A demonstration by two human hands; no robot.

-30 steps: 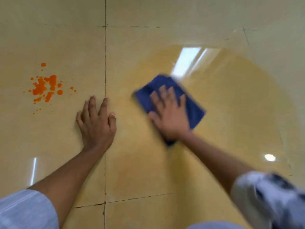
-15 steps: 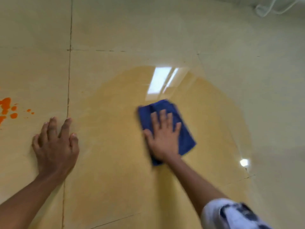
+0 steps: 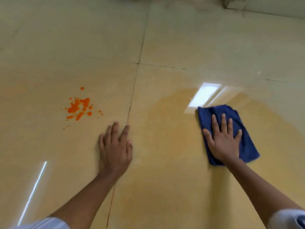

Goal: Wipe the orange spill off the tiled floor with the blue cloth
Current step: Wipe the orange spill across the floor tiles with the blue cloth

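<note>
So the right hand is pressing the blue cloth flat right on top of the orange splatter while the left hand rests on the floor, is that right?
Not quite. The right hand does press the blue cloth flat, but not on the orange splatter. The head view shows the cloth on the neighbouring tile, well right of the untouched splatter, across the grout line. The left hand does rest on the floor.

One head-worn wide-angle view looks steeply down, close over the tiled floor (image 3: pixel 165 38).

Left hand (image 3: pixel 115 150) and right hand (image 3: pixel 223 142) both lie palm-down, fingers straight and spread, forearms extended forward.
</note>
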